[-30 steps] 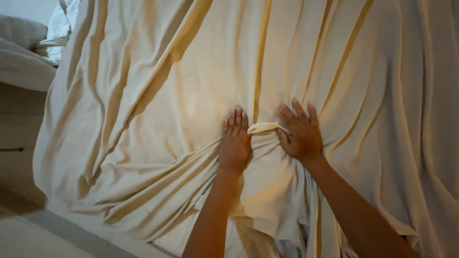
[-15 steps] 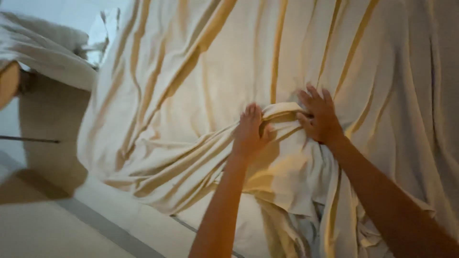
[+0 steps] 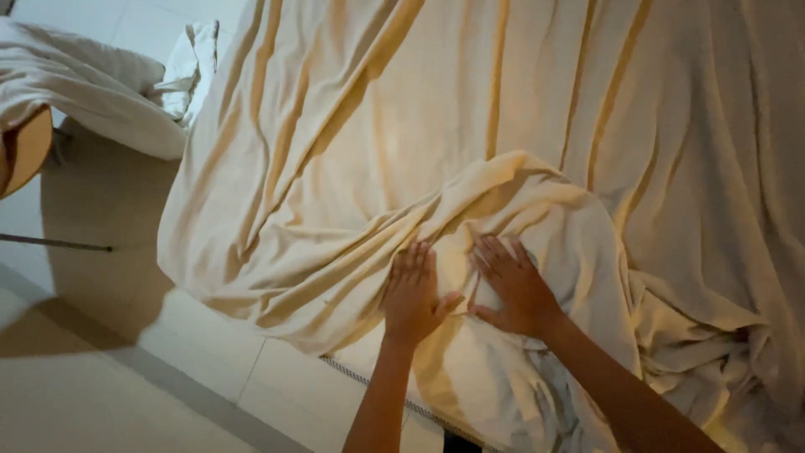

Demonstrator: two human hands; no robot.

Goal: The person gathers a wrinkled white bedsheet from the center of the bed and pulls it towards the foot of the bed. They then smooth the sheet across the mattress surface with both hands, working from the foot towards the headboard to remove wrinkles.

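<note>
My two arms come up from the bottom of the view, and both hands lie flat on a big cream bedsheet (image 3: pixel 520 126). My left hand (image 3: pixel 412 289) is open, fingers together and pointing away from me, palm pressed down on the cloth. My right hand (image 3: pixel 513 285) is open too, fingers spread a little, and it lies just beside the left one, thumbs almost meeting. Neither hand pinches or grabs anything; they only press. Right under my palms, and running out past my fingertips, is a puffy folded hump of sheet (image 3: pixel 511 197). Its long side runs from my left up to my right. Both hands are about as near to it as each other. The cloth looks soft and thin, with lots of long ridges and deep wrinkles running away from me. On my right it bunches up into a crumpled heap (image 3: pixel 713 352). Below my left arm the sheet's edge hangs over pale floor tiles (image 3: pixel 126 369). Farther off on the left lies another white bundle of bedding (image 3: pixel 92 92), next to a round wooden edge (image 3: pixel 25 151) that I cannot make out well.
</note>
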